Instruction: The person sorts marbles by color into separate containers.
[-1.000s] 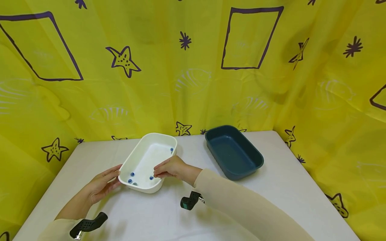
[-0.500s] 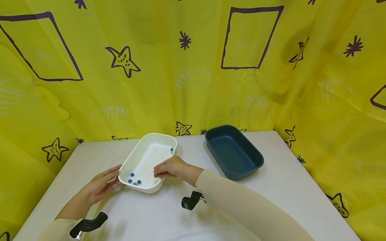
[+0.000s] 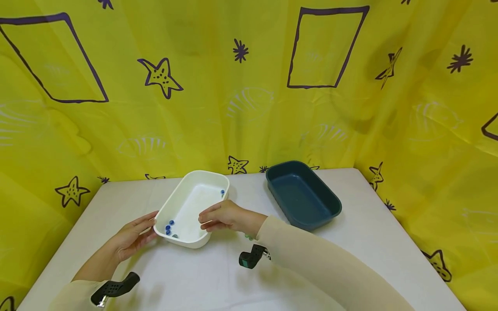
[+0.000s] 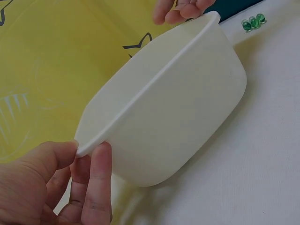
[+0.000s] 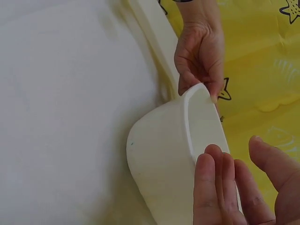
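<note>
Three blue marbles (image 3: 168, 227) are newly bunched toward the counter's (image 3: 373, 242) left edge; the tub (image 3: 190, 211) is pinched by the left hand (image 3: 134, 237); none seems secured by the loosely extended right hand (image 3: 227, 216).

Your white tub (image 3: 190, 207) holds blue marbles (image 3: 168, 227); right of it sit a dark teal tub (image 3: 301, 194) and green marbles (image 4: 254, 22), behind it a yellow curtain (image 3: 210, 65) patterned with purple-outlined starfish (image 3: 160, 77).
</note>
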Demonstrator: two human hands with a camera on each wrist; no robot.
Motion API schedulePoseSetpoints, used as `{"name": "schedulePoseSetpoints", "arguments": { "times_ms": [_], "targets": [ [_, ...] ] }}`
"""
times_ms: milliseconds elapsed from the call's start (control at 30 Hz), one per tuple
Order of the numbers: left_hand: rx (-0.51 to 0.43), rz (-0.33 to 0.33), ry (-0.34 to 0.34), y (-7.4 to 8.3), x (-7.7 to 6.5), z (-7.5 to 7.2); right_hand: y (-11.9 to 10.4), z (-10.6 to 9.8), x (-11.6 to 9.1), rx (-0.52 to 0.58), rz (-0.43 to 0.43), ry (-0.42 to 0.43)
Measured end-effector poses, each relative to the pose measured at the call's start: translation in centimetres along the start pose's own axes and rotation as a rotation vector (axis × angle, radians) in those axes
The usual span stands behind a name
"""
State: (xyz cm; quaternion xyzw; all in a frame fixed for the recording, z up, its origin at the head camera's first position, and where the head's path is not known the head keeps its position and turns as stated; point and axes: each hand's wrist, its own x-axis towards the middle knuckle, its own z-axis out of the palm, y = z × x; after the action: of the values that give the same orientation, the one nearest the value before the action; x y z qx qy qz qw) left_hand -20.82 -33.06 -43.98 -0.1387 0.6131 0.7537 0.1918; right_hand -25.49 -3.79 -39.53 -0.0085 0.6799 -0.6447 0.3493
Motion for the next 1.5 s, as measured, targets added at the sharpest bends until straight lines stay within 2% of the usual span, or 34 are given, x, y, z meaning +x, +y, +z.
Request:
{"name": "schedulePoseSetpoints", "arguments": {
  "times_ms": [267,600,1100,1367,1500],
  "targets": [
    [-0.008,0.003,-0.011,-0.1,-0.1,0.1,-0.6,-1.2,-0.7,-0.084,-0.028,0.004],
    [-0.005,-0.007,0.006,-0.3,0.0,0.1,-1.2,-4.3,-1.7,-0.199,-0.037,0.037],
    [-0.020,0.001,-0.006,-0.1,-0.3,0.4,-1.5,-8.0,-3.0,-0.191,0.022,0.093],
    [-0.025,-0.004,0.002,-0.1,-0.2,0.4,-1.9,-11.0,-4.0,-0.161,0.011,0.142],
    [-0.028,-0.005,-0.006,0.0,-0.2,0.3,-2.0,-12.3,-4.8,-0.161,0.001,0.136]
  ]
}}
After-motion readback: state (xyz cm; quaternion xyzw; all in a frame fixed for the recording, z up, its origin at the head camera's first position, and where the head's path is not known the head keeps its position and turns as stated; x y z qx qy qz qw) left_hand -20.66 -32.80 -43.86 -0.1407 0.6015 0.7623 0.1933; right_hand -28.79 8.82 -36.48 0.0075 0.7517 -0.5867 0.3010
